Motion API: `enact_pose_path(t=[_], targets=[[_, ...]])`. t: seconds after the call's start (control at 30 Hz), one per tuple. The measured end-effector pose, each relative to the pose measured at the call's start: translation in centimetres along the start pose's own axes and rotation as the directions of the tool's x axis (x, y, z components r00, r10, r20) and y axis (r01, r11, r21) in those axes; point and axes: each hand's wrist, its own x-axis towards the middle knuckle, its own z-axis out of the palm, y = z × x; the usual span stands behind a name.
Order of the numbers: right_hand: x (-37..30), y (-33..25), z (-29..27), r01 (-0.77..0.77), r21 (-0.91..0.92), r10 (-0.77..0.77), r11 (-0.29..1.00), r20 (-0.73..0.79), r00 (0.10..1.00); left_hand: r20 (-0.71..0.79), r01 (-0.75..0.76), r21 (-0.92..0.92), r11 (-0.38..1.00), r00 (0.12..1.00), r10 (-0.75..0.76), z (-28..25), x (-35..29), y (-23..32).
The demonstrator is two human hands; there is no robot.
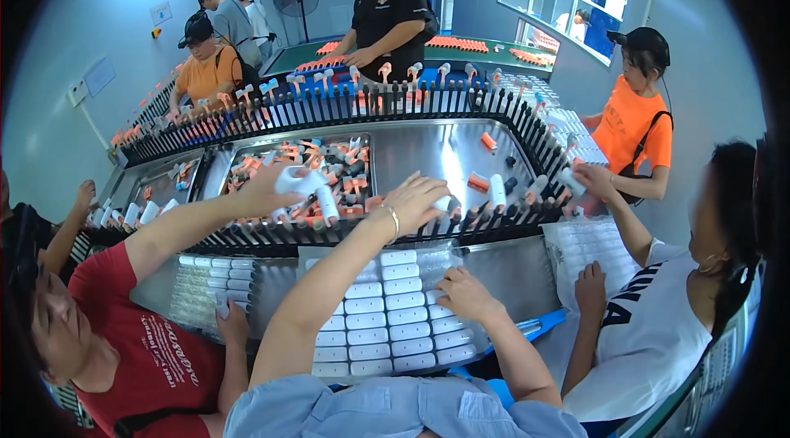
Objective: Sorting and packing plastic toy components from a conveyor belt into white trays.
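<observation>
My left hand (418,201), with a gold-coloured bracelet at its wrist, reaches over the near row of black upright pegs. Its fingers are closed around a small white plastic shell (442,203), partly hidden beneath them. Lower down, my right hand (467,296) rests at the right side of the packed rows of white oblong shells (409,331). Its fingers are bent against the shells, and whatever they pinch is hidden. Close to my left hand, a white cylindrical piece (497,189) and an orange part (478,183) show behind the pegs.
Pegs, some topped with orange-and-white parts (385,72), ring a steel tray (411,150). A heap of orange, white and black parts (354,183) fills its left section. Co-workers flank me; a red-sleeved arm (189,212) reaches in from the left, another hand (594,179) from the right.
</observation>
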Motion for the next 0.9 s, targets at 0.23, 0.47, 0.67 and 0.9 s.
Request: enact_pose_path(t=[0.23,0.47,0.67,0.9], targets=[[-0.9,-0.4,-2.6,0.014,0.163,-0.005,0.987,-0.055,0.998,0.288,0.310,0.079,0.947,0.903,-0.319,0.5,2.2,-1.5],[-1.1,1.6,-9.4,-0.227,0.475,0.404,0.850,-0.314,0.859,0.002,0.706,0.248,0.663,0.685,-0.729,0.8,-1.4,-2.2],[5.2,5.2,-11.2,0.000,-0.011,-0.006,1.000,-0.510,0.860,-0.268,0.649,0.254,0.717,0.759,-0.593,-0.3,-6.0,-4.1],[13.8,5.6,-9.6,0.011,0.033,-0.005,0.999,-0.165,0.986,-0.434,0.279,-0.018,0.960,0.863,-0.259,2.2,-12.6,3.2]])
